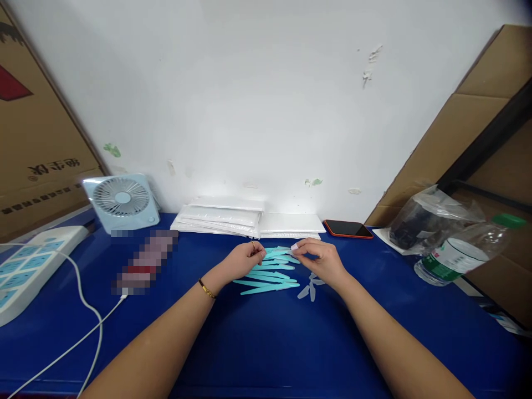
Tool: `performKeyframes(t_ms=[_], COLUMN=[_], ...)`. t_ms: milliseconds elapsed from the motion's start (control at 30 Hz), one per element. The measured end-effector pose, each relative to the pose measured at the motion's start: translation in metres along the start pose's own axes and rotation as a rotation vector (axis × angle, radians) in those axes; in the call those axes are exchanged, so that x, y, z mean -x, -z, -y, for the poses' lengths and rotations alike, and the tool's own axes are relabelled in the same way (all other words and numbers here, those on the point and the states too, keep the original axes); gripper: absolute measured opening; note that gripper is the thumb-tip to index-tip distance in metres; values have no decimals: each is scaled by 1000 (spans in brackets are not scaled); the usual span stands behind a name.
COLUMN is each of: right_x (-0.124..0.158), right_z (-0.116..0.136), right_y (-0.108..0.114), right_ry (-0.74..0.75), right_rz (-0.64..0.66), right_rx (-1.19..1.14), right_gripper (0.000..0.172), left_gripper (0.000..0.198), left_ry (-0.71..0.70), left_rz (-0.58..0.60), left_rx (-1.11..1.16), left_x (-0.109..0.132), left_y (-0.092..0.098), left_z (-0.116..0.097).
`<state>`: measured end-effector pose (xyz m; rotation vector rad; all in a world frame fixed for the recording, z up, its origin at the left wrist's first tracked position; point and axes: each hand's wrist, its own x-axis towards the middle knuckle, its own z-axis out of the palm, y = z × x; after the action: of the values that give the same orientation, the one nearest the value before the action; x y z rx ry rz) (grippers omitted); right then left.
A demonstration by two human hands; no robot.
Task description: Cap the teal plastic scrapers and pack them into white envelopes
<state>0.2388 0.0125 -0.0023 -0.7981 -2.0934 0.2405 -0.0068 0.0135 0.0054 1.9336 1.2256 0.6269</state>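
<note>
My left hand is closed in a pinch at the left end of a slim teal stick, which resembles an eyebrow razor. At the stick's right end, my right hand is closed with thumb and fingertips on a small translucent cap, mostly hidden by the fingers. I cannot tell whether the cap is on the stick. Several more teal sticks lie in a loose row below and between my hands. Under my right hand, several loose translucent caps are scattered on the blue table.
White packets are stacked along the wall. A phone lies behind my right hand; a plastic bottle and a bagged dark item stand right. Left are a fan, a power strip and a white cable.
</note>
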Motion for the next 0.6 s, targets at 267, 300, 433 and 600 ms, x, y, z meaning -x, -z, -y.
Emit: performKeyframes(t_ms=[267, 300, 433, 600], right_x=[-1, -1, -1, 0], right_z=[4, 5, 5, 8], right_y=[0, 0, -2, -10], right_ry=[4, 3, 14, 17], right_rz=[-56, -59, -30, 9], right_rx=[16, 19, 6, -32], right_gripper=[9, 9, 9, 11], left_gripper=[30, 29, 31, 32], left_ry=[3, 8, 16, -23], left_rz=[-24, -27, -26, 15], left_rx=[-8, -5, -6, 0], left_x=[-1, -1, 0, -1], left_y=[0, 0, 0, -5], left_z=[0, 0, 0, -1])
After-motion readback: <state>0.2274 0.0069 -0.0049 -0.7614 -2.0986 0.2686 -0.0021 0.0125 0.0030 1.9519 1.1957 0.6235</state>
